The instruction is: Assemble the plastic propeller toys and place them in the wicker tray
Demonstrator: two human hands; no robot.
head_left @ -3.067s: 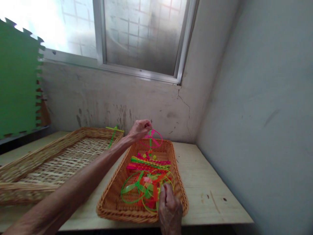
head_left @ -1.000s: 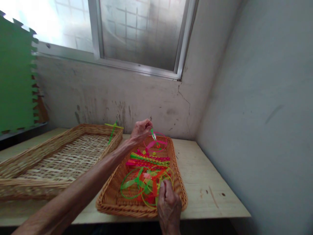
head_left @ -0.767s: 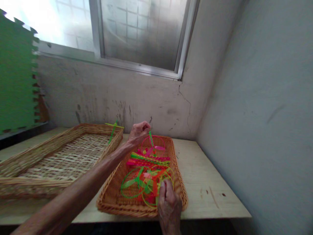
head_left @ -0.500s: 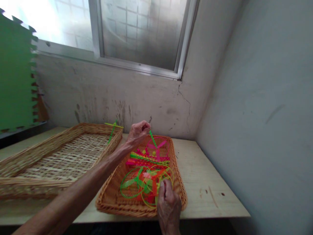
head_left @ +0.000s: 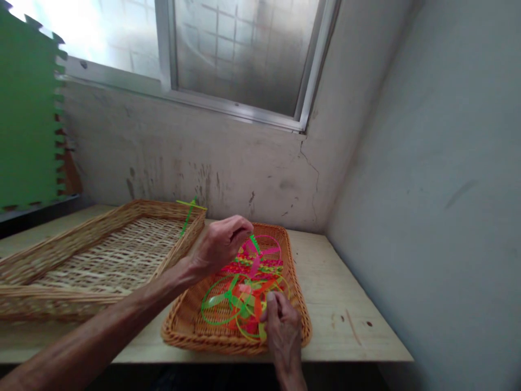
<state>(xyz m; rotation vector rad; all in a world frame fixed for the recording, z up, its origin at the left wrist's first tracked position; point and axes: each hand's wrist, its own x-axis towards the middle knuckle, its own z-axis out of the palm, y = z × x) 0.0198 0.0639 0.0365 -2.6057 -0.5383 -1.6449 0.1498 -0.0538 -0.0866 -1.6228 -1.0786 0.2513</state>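
Note:
My left hand (head_left: pixel 222 244) is closed in a pinch on a thin green stick carrying a pink ringed propeller toy (head_left: pixel 259 253), held just above the far half of an orange wicker basket (head_left: pixel 183 320). Inside the basket lie a green ringed propeller (head_left: pixel 222 308), orange and yellow ones, and a row of pink and yellow twisted sticks (head_left: pixel 260 267). At the basket's near right rim my right hand (head_left: pixel 281 330) is closed, its fingers pinching among the yellow and orange rings; what it holds I cannot make out.
A bigger pale wicker tray (head_left: pixel 81 260) lies to the left, with a green-and-yellow stick toy (head_left: pixel 188 213) leaning on its far right corner. A wooden table (head_left: pixel 345 320) bears both. Grey walls stand behind and to the right, and a green foam mat (head_left: pixel 24 114) at the left.
My left hand has drawn back toward me and lower, bringing the pink propeller over the row of sticks. My right hand has stayed at the near rim.

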